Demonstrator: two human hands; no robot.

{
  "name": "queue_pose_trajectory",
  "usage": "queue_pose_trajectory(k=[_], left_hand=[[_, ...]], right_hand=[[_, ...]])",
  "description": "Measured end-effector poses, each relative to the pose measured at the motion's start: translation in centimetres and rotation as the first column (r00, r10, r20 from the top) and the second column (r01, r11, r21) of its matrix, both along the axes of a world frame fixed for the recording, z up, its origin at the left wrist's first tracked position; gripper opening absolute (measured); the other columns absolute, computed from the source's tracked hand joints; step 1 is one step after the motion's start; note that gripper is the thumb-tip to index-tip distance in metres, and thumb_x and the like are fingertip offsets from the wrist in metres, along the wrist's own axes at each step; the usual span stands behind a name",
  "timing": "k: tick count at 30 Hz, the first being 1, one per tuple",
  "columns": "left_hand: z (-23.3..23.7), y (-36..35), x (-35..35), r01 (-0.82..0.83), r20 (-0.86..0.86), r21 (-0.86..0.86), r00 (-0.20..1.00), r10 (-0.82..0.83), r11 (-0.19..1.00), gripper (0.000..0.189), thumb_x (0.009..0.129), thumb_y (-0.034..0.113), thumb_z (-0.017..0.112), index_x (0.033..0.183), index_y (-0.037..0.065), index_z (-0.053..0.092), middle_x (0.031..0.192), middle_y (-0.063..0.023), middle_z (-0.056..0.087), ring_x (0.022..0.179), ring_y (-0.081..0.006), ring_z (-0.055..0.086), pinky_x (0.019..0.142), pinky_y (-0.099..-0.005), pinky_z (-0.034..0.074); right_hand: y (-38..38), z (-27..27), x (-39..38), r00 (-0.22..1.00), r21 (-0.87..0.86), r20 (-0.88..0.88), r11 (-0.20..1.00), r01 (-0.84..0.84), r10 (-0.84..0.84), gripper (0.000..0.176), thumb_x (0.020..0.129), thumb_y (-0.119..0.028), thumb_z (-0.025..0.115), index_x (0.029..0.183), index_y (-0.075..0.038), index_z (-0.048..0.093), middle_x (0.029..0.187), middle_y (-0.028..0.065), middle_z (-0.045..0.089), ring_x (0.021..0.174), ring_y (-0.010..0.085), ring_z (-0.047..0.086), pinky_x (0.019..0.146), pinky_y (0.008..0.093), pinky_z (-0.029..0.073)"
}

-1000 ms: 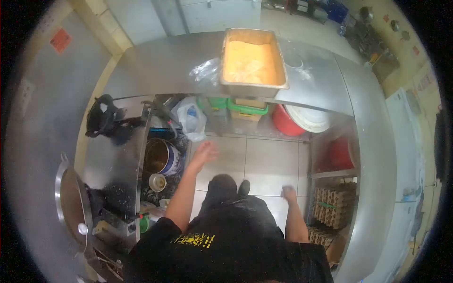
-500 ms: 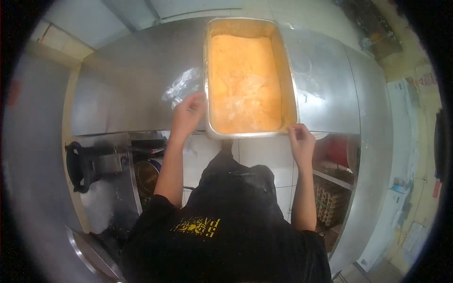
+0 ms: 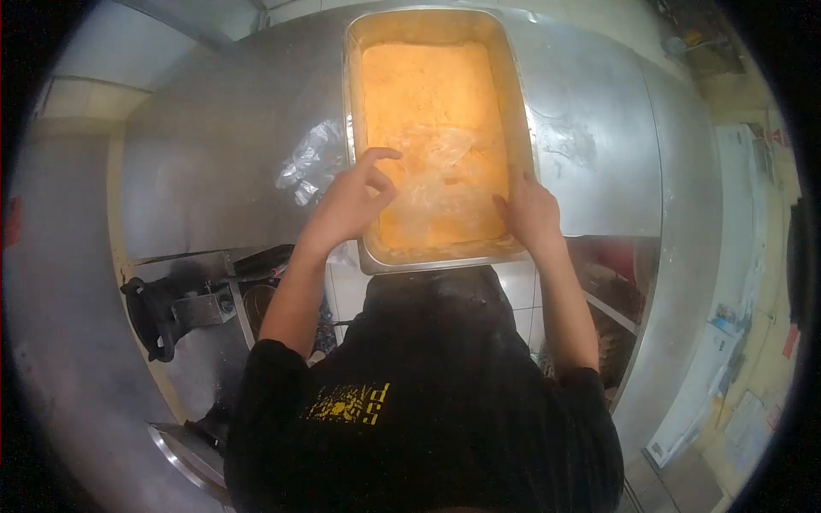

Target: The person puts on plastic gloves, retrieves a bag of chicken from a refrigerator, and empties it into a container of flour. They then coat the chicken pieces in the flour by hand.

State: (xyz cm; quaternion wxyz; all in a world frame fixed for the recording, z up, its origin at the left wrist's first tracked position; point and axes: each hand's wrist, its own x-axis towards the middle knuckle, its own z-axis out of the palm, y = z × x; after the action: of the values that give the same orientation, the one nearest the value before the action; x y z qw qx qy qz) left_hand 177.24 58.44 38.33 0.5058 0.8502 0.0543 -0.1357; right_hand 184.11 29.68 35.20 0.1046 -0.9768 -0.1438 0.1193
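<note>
– Straight ahead: metal pan (image 3: 449,255) of orange filling (image 3: 428,81), on the steel counter (image 3: 214,171), near end past the edge. Step?
– Reaching in, I'd judge. Left hand (image 3: 346,205) half-curled, thumb and forefinger parted, seemingly holding nothing. Right hand (image 3: 534,214) bent at the right rim; can't tell its hold.
– Next move?
– Light pinch, perhaps, if it's that filmy patch (image 3: 440,145). Crumpled plastic (image 3: 312,162) lies left.

Steel counter (image 3: 222,154), pale tiled floor (image 3: 518,295)

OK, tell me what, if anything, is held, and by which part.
Left hand: nothing visibly held. Right hand: at the right side of the metal tray, but whether it grips can't be told.
</note>
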Motion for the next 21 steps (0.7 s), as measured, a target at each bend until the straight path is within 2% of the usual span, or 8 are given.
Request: queue_pose_trajectory(k=[1,3,6,9,12,15,18,21], left_hand=[[-0.1,-0.3,0.1,-0.045,0.004,-0.057,0.999,0.045,0.997,0.047,0.092,0.009,0.069,0.136,0.013,0.053,0.084,-0.0041,0.067,0.077,-0.0125,0.064,0.074,-0.0275,0.051],[-1.1,-1.0,-0.1,-0.14,-0.002,-0.172,0.99,0.142,0.975,0.041,0.095,0.009,0.067,0.134,0.01,0.054,0.085,-0.0008,0.065,0.079,-0.0075,0.06,0.073,-0.0241,0.049],[-0.5,-2.8,-0.3,-0.14,-0.013,-0.174,0.99,0.14,0.975,0.041,0.095,0.01,0.067,0.134,0.008,0.054,0.087,0.0,0.064,0.081,-0.0082,0.061,0.072,-0.0252,0.05],[-1.1,-4.1,-0.4,-0.253,0.015,-0.196,0.965,0.261,0.947,0.042,0.096,0.01,0.068,0.134,0.008,0.053,0.092,-0.0016,0.063,0.083,-0.0091,0.062,0.073,-0.0265,0.052],[-2.7,-5.7,-0.9,-0.341,0.103,-0.296,0.917,0.384,0.892,0.044,0.095,0.01,0.069,0.135,0.008,0.052,0.099,-0.004,0.063,0.084,-0.0107,0.062,0.075,-0.0281,0.054],[-2.9,-7.2,-1.4,-0.4,-0.074,-0.515,0.902,0.425,0.758,0.045,0.094,0.009,0.071,0.134,0.009,0.051,0.106,-0.0058,0.062,0.092,-0.0128,0.063,0.078,-0.0291,0.055],[-3.8,-7.5,-1.4,-0.378,-0.061,-0.593,0.901,0.429,0.711,0.053,0.089,0.009,0.076,0.136,0.009,0.05,0.109,-0.007,0.063,0.1,-0.0147,0.064,0.08,-0.0291,0.054],[-4.1,-6.8,-1.8,-0.345,0.142,-0.19,0.917,0.374,0.919,0.059,0.085,0.011,0.079,0.137,0.009,0.051,0.116,-0.009,0.063,0.106,-0.0167,0.065,0.082,-0.0305,0.054]], right_hand=[[0.1,1.4,-0.7,0.997,0.005,0.066,1.0,0.025,-0.025,0.04,0.088,-0.032,0.073,0.116,-0.005,0.064,0.1,0.0189,0.071,0.093,0.0368,0.07,0.076,0.0481,0.056],[1.9,4.5,-2.0,0.998,0.315,-0.044,0.949,-0.022,0.038,0.049,0.086,-0.029,0.076,0.126,-0.006,0.059,0.101,0.0184,0.07,0.093,0.0359,0.071,0.075,0.0458,0.056],[4.3,6.8,-4.3,0.968,0.385,-0.207,0.921,-0.055,0.145,0.048,0.087,-0.033,0.077,0.123,-0.006,0.06,0.103,0.0179,0.071,0.094,0.0344,0.071,0.077,0.0426,0.056],[4.2,2.2,-3.5,0.951,0.446,-0.223,0.89,-0.094,0.212,0.044,0.089,-0.034,0.076,0.12,-0.007,0.06,0.099,0.0167,0.071,0.092,0.0326,0.072,0.078,0.0418,0.057],[3.9,2.0,-2.9,0.934,0.618,-0.338,0.776,0.124,0.119,0.041,0.09,-0.027,0.075,0.12,-0.006,0.058,0.092,0.0157,0.072,0.088,0.0308,0.073,0.076,0.0407,0.057],[4.5,2.1,-3.9,0.962,0.662,-0.217,0.749,0.019,0.166,0.041,0.088,-0.016,0.076,0.121,-0.005,0.054,0.086,0.0154,0.071,0.083,0.0286,0.073,0.073,0.0384,0.057],[4.8,-0.1,-3.5,0.941,0.727,-0.26,0.685,0.044,0.215,0.042,0.086,-0.009,0.074,0.121,-0.004,0.051,0.087,0.0156,0.07,0.081,0.0272,0.072,0.072,0.0362,0.057],[4.2,-1.3,-2.6,0.958,0.697,-0.236,0.715,0.052,0.16,0.037,0.088,-0.007,0.073,0.12,-0.005,0.053,0.091,0.0117,0.069,0.081,0.0203,0.07,0.073,0.0337,0.057]])
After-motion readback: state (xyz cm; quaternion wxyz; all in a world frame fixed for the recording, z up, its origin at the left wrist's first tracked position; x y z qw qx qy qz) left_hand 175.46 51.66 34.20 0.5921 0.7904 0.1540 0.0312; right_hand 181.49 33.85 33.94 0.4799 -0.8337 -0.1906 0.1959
